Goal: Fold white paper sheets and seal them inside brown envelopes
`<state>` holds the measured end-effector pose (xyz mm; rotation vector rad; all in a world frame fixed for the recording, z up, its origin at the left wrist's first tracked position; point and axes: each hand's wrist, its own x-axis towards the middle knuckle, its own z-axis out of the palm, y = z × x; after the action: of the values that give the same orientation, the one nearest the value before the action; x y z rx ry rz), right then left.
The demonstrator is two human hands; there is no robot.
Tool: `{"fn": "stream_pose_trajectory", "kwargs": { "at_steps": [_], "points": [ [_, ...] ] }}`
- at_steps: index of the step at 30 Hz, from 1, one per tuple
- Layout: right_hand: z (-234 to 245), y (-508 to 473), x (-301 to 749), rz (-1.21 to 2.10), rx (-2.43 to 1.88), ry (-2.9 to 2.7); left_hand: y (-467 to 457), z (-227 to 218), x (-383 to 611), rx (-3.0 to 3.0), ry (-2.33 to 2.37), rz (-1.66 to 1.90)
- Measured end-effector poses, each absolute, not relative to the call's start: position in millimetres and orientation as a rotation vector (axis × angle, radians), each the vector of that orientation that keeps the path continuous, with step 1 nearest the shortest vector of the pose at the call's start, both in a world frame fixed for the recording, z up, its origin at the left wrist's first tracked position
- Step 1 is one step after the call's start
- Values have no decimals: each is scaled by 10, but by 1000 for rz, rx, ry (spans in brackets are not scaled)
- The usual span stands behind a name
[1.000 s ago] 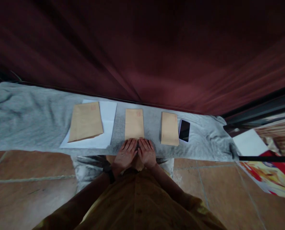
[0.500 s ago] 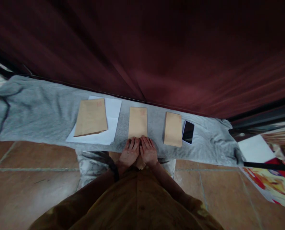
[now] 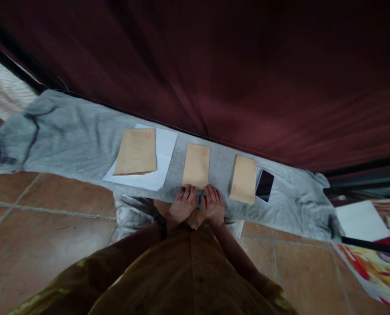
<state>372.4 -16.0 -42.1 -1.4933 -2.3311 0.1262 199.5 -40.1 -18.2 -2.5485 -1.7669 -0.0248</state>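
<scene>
A tan paper envelope with a faint red mark lies flat in front of me. My left hand rests its fingertips at the left end of the envelope's near edge, fingers stretched out. At the right end of that edge, my right hand touches down with its fingers likewise extended. A narrow gap separates the two hands. To the right are a small stack of tan envelopes and a dark-screened phone. Larger tan envelopes lie on white paper sheets to the left.
A grey cloth covers the long, narrow work surface. Behind it hangs a dark red curtain. Tiled floor shows in front. At the far right are a white sheet and a colourful printed bag or box.
My hands have slid apart sideways along the envelope's near edge, opening a gap between them. The whole view has turned slightly; the envelopes and phone otherwise keep their places.
</scene>
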Motion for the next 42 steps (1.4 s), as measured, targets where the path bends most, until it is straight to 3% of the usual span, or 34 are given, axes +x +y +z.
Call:
{"fn": "stream_pose_trajectory", "kwargs": {
  "at_steps": [11, 42],
  "points": [
    [-329, -160, 3420, 312, -1384, -2442, -388, -226, 1913, -2624, -1765, -94],
    [-412, -223, 3548, 162, -1577, -2308, -353, -320, 1783, -2601, -1769, -346]
  ]
}}
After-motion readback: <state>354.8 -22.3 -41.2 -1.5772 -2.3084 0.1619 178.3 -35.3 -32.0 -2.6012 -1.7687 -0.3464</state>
